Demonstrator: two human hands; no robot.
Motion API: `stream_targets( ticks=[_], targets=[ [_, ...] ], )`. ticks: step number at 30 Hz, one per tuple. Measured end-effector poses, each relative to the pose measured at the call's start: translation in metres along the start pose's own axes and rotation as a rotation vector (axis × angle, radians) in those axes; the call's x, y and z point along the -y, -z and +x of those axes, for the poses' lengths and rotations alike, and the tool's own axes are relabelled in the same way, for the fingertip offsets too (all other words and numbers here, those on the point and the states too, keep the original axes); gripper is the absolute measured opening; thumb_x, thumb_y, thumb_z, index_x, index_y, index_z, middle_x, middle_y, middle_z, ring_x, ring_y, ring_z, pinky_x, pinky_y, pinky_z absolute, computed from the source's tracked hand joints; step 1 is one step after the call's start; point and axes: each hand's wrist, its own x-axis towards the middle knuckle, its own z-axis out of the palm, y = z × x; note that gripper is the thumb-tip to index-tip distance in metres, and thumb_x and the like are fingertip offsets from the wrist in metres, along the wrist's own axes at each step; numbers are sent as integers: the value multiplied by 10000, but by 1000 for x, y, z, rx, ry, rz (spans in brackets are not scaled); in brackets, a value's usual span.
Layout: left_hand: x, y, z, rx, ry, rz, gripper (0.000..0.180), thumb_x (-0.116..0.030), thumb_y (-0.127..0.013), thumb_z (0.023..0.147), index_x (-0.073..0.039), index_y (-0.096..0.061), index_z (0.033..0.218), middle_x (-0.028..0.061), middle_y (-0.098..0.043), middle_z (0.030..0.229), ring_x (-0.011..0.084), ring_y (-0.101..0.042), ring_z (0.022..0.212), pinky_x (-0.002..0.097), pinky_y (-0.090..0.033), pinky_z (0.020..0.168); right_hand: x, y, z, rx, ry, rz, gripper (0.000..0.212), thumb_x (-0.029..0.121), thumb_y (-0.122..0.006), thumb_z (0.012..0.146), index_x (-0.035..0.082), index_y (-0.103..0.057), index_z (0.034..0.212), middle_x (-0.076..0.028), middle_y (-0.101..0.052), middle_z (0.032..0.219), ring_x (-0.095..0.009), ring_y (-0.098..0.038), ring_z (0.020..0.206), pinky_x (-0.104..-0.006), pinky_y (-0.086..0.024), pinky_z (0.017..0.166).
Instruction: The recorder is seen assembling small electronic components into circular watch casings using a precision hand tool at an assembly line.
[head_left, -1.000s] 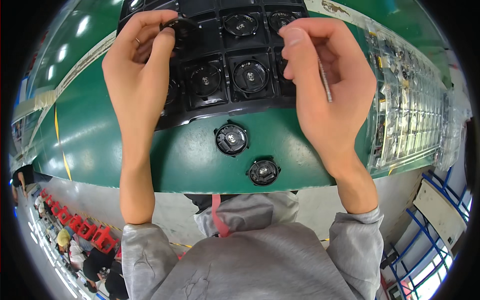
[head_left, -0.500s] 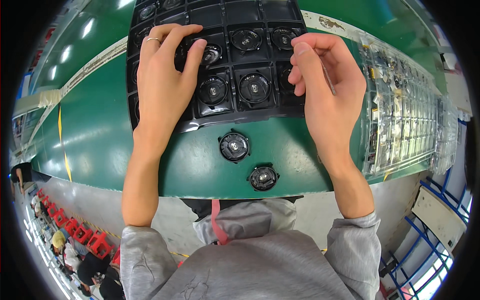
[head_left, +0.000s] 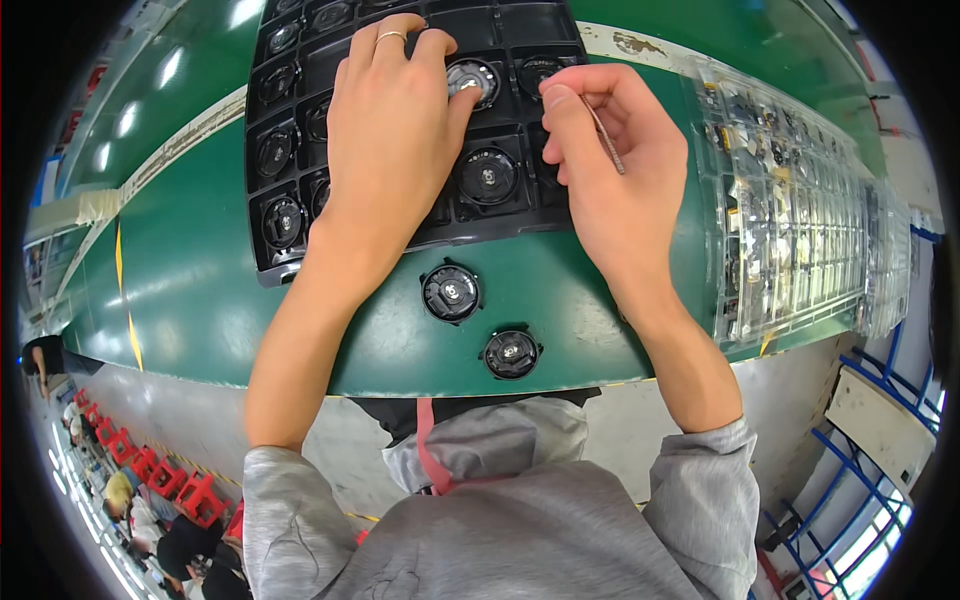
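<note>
Over a black compartment tray, my left hand is open with a ring on one finger. Its thumb and index finger are apart around a round black watch case, the thumb at its face; they do not visibly grip it. My right hand is closed on a slim metal tool, whose working end is hidden by the fingers. That hand is next to another watch case at the tray's right side. Nearer me, a watch case lies in its compartment.
Two loose watch cases, one nearer the tray and one by the front edge, lie on the green table. Clear plastic trays of small parts stand at the right. Red stools and people are lower left.
My left hand has moved right, from one watch case to the one beside it. My right hand has shifted slightly left with the tool. The whole view has shifted a little.
</note>
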Motion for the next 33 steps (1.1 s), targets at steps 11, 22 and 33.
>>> stream_targets(
  ticks=[11,22,33],
  targets=[
    [2,11,1,-9,-26,-315,259,-90,-803,820,3,-680,1028,122,-665,1153,268,-643,1041,372,-532,901,3,3,1,11,49,-78,143,107,-668,977,-7,-657,1062,-10,-669,939,-61,-594,788,-213,-480,651],
    [-22,44,-17,8,379,-1134,227,12,-720,884,15,-679,1107,57,-718,1026,73,-651,795,228,-539,709,5,-2,-3,-14,309,-33,106,37,-730,870,7,-666,949,-38,-635,769,-104,-607,629,-245,-479,536],
    [-23,51,-20,19,313,-1036,137,25,-596,958,68,-647,1077,64,-689,1020,100,-632,916,209,-489,808,4,0,-7,46,519,-243,148,-51,-739,861,-32,-656,982,-37,-646,820,-52,-628,682,-192,-515,581]
  ],
)
